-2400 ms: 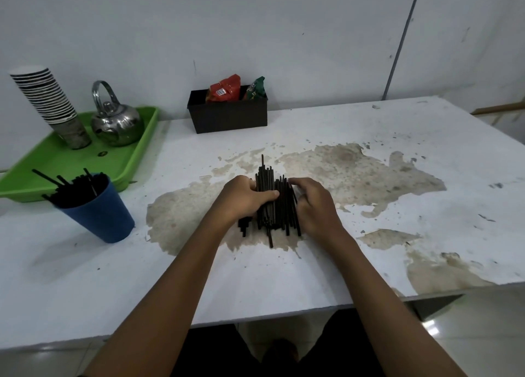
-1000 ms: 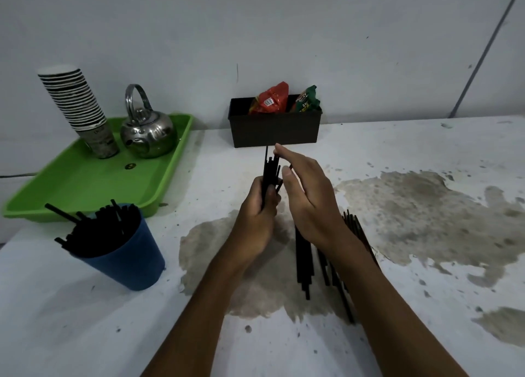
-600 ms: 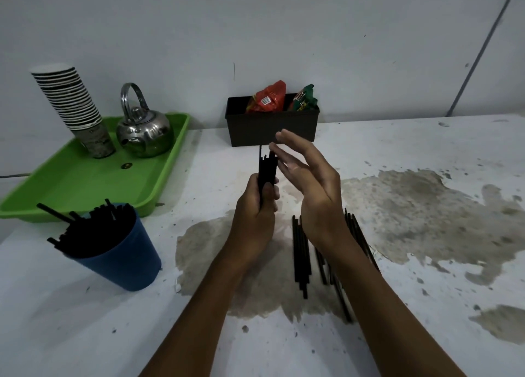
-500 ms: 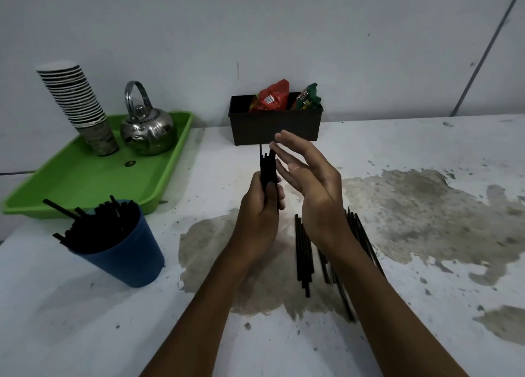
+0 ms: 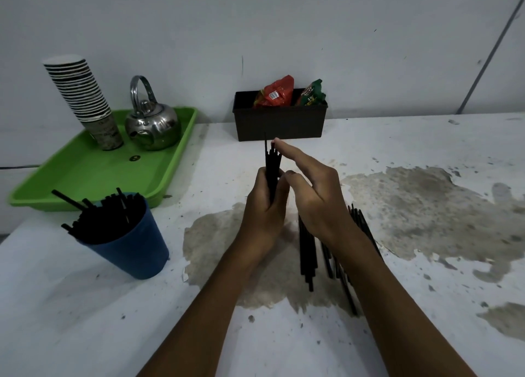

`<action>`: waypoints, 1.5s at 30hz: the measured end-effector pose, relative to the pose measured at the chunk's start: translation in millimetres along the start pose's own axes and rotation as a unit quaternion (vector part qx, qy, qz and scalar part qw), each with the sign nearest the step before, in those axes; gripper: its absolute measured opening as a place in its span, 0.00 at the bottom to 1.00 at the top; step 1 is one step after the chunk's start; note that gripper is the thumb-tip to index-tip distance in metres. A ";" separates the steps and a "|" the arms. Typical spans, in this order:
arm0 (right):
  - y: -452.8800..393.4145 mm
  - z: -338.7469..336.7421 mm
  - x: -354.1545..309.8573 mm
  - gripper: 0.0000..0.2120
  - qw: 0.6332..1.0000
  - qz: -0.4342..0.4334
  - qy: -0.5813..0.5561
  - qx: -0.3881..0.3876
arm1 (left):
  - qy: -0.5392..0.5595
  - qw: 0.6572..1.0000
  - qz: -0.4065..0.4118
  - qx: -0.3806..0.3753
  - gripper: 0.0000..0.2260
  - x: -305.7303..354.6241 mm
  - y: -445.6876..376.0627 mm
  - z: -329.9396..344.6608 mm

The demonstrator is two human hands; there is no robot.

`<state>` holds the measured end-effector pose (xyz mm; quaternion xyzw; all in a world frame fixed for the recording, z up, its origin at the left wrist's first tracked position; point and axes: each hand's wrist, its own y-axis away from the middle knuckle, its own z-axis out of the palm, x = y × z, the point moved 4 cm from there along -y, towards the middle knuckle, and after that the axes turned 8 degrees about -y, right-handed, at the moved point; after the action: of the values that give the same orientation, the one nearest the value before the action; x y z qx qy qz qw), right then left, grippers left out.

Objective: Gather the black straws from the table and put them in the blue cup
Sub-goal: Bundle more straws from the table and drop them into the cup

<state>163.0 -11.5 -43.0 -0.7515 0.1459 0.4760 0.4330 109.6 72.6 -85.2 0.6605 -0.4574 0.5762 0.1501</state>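
Observation:
My left hand (image 5: 264,206) grips an upright bundle of black straws (image 5: 272,160) above the middle of the table. My right hand (image 5: 315,195) is beside it, fingers spread, with the fingertips touching the tops of the straws. More black straws (image 5: 308,251) lie flat on the stained table under and beside my right forearm. The blue cup (image 5: 127,246) stands tilted at the left, packed with black straws (image 5: 102,217) sticking out of its mouth.
A green tray (image 5: 85,172) at the back left carries a steel kettle (image 5: 152,126) and a stack of paper cups (image 5: 82,98). A black box (image 5: 279,121) with snack packets stands against the wall. The white table (image 5: 85,320) has brown worn patches.
Both hands were pressed on the straw pile on the table; the left hand then lifted a bundle upright. My right hand's fingers have lowered onto the bundle's tops in the last half second.

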 end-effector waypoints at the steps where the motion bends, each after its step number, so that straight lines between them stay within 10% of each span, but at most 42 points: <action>1: 0.4 -0.3 0.3 0.23 1.000 -0.001 0.008 0.003 | 0.003 1.000 -0.002 0.000 0.02 0.1 -0.3 -0.3; 26: -0.3 -8.0 -4.7 0.16 0.977 -0.101 0.178 0.052 | 0.005 1.000 0.015 -0.015 0.10 4.3 0.0 2.7; 45: 5.7 3.5 -8.0 0.16 0.996 -0.067 -0.036 0.038 | 0.065 0.996 -0.038 0.038 0.07 3.8 4.1 -10.2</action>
<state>153.3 -13.6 -39.8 -0.7251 0.0977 0.4663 0.4972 99.7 76.2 -80.1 0.6434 -0.3992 0.6291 0.1757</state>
